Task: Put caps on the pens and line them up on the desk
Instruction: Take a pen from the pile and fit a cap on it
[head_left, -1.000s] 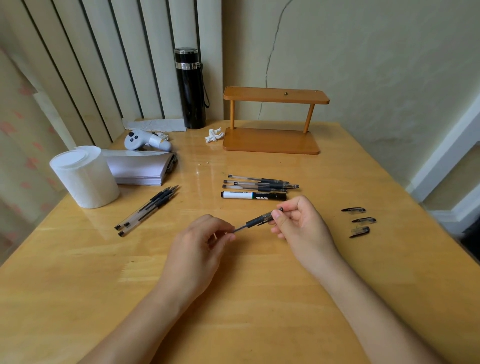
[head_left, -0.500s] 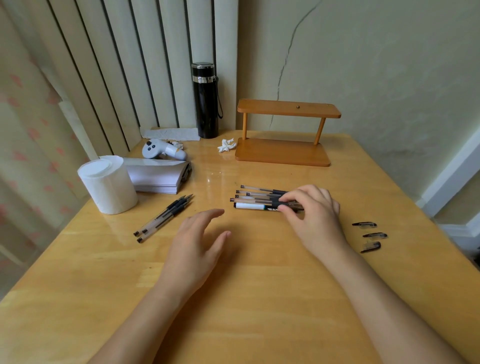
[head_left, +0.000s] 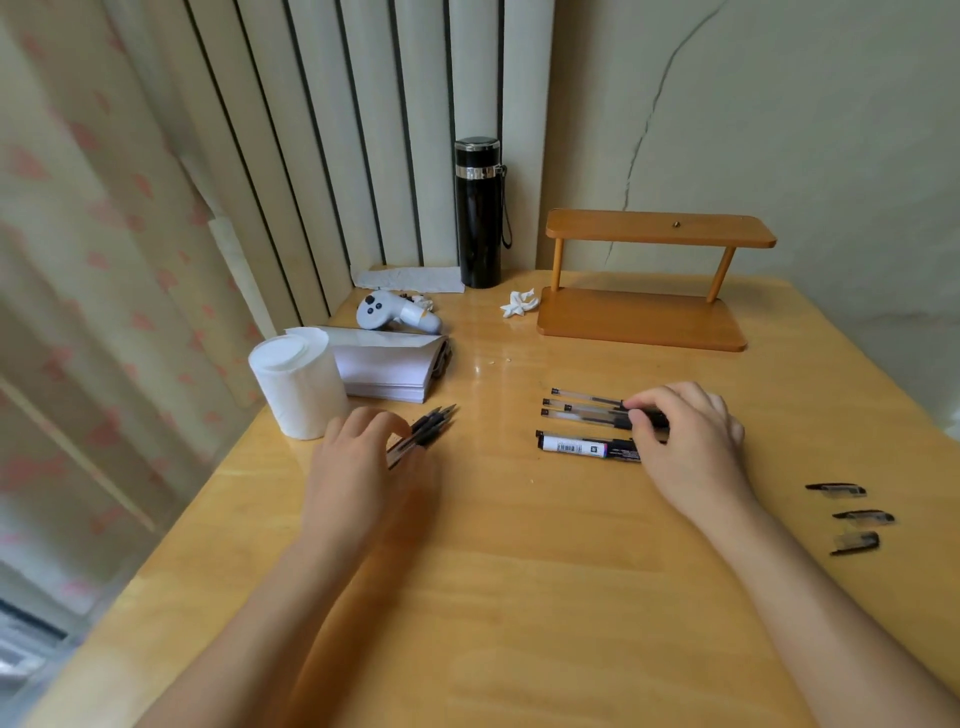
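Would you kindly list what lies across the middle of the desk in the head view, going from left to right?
Paper roll → left hand on the uncapped pens → row of capped pens with the marker → right hand → three loose caps.

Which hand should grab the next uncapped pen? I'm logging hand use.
Left. The left hand already has its fingers on the uncapped pens, while the right hand rests on the lined-up pens across the desk.
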